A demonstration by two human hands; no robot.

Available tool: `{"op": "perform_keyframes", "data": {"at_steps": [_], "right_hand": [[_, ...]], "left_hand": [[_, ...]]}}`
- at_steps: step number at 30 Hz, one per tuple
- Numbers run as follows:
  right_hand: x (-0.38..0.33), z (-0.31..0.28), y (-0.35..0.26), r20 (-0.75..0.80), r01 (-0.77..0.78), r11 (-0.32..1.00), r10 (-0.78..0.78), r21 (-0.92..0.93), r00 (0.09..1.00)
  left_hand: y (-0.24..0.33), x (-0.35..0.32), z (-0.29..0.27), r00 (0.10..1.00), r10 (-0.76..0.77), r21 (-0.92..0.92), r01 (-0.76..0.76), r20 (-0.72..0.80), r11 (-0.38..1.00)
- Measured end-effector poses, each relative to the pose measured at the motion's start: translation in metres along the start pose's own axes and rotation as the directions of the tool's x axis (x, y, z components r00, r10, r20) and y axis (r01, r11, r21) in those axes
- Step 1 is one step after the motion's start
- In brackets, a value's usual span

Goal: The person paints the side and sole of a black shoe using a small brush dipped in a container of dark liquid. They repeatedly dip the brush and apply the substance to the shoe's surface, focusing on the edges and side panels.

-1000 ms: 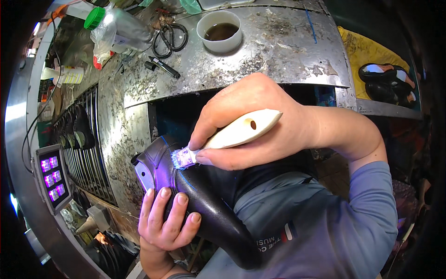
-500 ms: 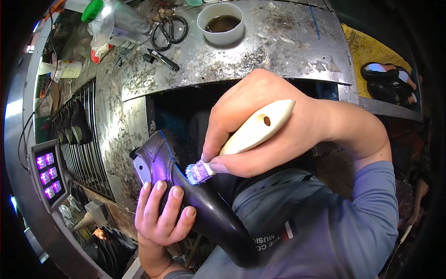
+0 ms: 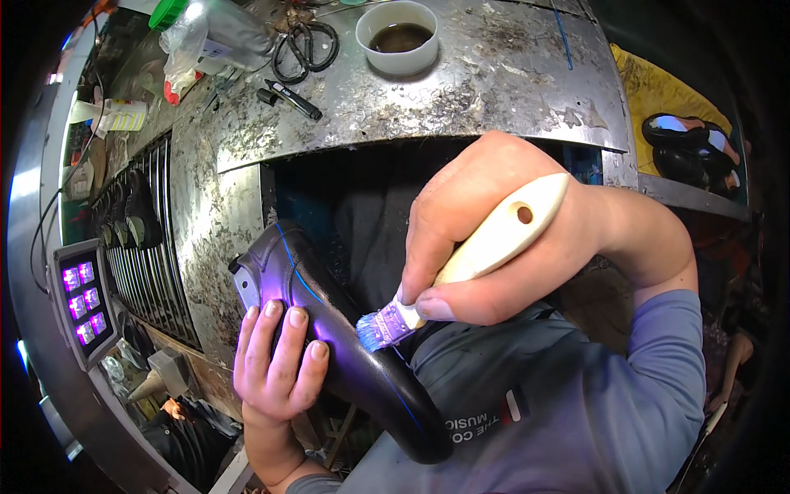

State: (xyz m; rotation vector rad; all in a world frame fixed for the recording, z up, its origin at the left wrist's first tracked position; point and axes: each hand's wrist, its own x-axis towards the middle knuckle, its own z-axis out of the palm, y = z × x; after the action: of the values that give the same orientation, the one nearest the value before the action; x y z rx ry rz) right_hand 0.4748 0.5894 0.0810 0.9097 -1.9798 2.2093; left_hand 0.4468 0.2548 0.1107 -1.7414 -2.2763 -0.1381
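Note:
A black leather shoe [image 3: 362, 387] lies tilted across my lap, its opening toward the upper left and its toe toward my shirt. My left hand [image 3: 280, 362] grips it from the left side, fingers laid over the upper; the thumb is hidden. In my right hand [image 3: 502, 230] is a flat paintbrush [image 3: 502, 235] with a pale wooden handle, pinched near its ferrule. The bristles touch the shoe's side edge around its middle. Thin blue lines run along that edge, near the heel and toward the toe.
On the worn metal bench [image 3: 494, 99] stand a white bowl of dark liquid [image 3: 398, 39], scissors [image 3: 306, 51], a black marker [image 3: 294, 100] and a clear jar [image 3: 234, 37]. A purple-lit lamp [image 3: 84, 303] is at left; more black shoes [image 3: 690, 148] lie on yellow cloth at right.
My right hand has moved the brush right and down along the shoe's edge toward the toe. The shoe has turned slightly, and my left hand has shifted a little left with it.

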Motion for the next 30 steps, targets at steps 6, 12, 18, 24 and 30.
{"op": "perform_keyframes", "data": {"at_steps": [6, 12, 18, 24, 30], "right_hand": [[0.000, 0.000, -0.008, 0.021, 0.006, 1.000, -0.005, -0.029, 1.000], [0.000, -0.001, -0.015, 0.029, 0.048, 0.996, -0.046, -0.079, 0.999], [0.001, 0.002, -0.021, 0.039, 0.072, 0.989, -0.067, -0.127, 0.997], [0.004, 0.001, -0.026, 0.048, 0.127, 0.973, -0.120, -0.195, 0.992], [0.006, 0.002, -0.032, 0.036, 0.172, 0.953, -0.168, -0.249, 0.985]], "left_hand": [[-0.001, 0.001, 0.006, 0.998, -0.058, 0.010, 0.058, -0.006, 0.998], [-0.001, 0.001, 0.011, 0.992, -0.122, 0.022, 0.122, -0.009, 0.992], [-0.003, -0.004, 0.015, 0.982, -0.188, 0.000, 0.188, 0.009, 0.982], [-0.006, -0.007, 0.020, 0.972, -0.235, -0.013, 0.236, 0.028, 0.972], [-0.007, -0.010, 0.021, 0.950, -0.304, -0.062, 0.309, 0.076, 0.949]]}}
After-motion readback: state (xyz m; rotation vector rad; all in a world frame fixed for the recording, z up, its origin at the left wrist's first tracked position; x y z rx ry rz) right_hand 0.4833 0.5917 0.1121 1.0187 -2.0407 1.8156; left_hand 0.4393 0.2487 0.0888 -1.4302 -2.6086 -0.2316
